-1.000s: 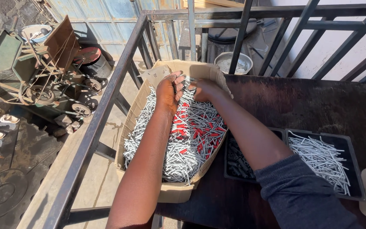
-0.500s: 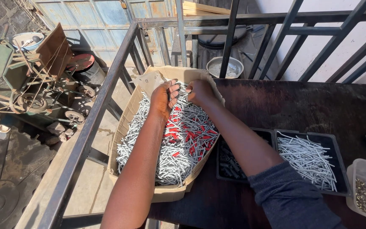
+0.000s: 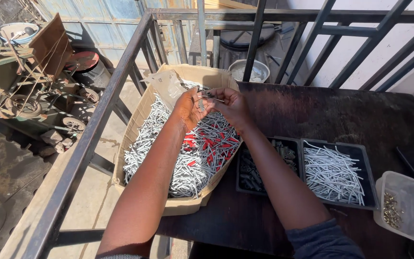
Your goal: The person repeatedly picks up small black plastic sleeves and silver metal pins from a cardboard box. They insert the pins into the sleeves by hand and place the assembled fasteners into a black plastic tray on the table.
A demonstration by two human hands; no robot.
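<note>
While both hands meet above it, the dark desk [image 3: 312, 120] spreads to the right of them and carries a cardboard box [image 3: 135, 144] directly beneath, heaped with silver screws [image 3: 178, 163] and red wall plugs [image 3: 207, 144]. Right of the hands and nearer the person sits a black divided tray [image 3: 370, 189], then a clear plastic tub [image 3: 408, 211]. Left hand [image 3: 190, 108] and right hand [image 3: 228, 106] each pinch, fingertips closed, one small screw [image 3: 206, 100] between them
</note>
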